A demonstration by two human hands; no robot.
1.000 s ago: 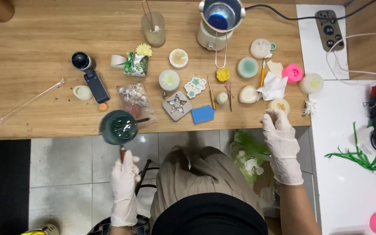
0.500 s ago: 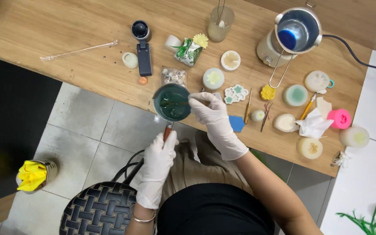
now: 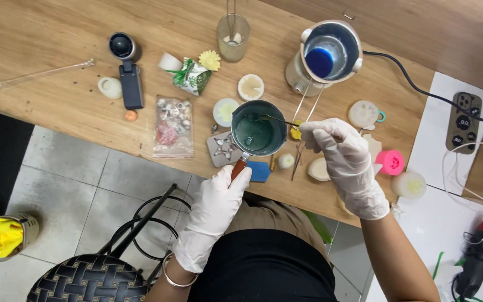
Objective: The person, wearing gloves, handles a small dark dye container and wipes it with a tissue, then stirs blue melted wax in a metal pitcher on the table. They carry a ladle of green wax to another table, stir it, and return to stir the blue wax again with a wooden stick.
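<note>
Crowded round small pot [image 3: 259, 134]: shell bag [image 3: 173, 126] at nine o'clock, melting jug [image 3: 324, 57] at one o'clock, moulds at three; open wood toward ten o'clock, far left.

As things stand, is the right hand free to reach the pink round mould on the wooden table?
Probably not right away: the right hand holds a thin stirring stick in the small green pot, though nothing blocks the nearby pink round mould.

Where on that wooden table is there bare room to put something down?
The far left of the wooden table, around the clear stick, is mostly bare, as is the back strip between the small camera and glass cup. It is crowded around the small green pot between both gloved hands.
</note>
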